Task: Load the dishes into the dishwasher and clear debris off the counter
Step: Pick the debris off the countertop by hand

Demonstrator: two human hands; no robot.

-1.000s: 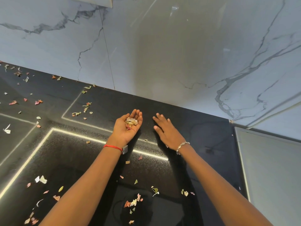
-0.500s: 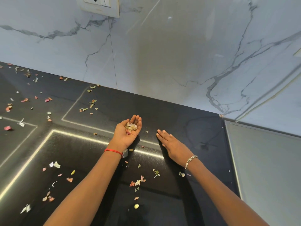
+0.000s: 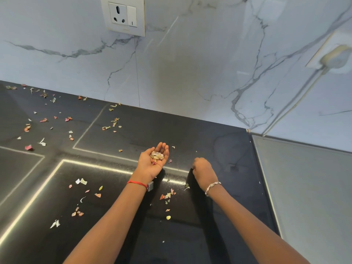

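Left hand [image 3: 152, 165] lies cupped, palm up, carrying one heap of scraps [image 3: 157, 155]. Right hand [image 3: 203, 170] curls knuckles-up at the counter [image 3: 209, 138] (contents hidden).

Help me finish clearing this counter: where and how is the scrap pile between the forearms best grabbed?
Pinch the pile across its dense upper middle, coming from above on the right side. The right hand is close, while the left hand is cupped palm-up around scraps. The bits lie flat and loose on the counter, so probably rake them together first.
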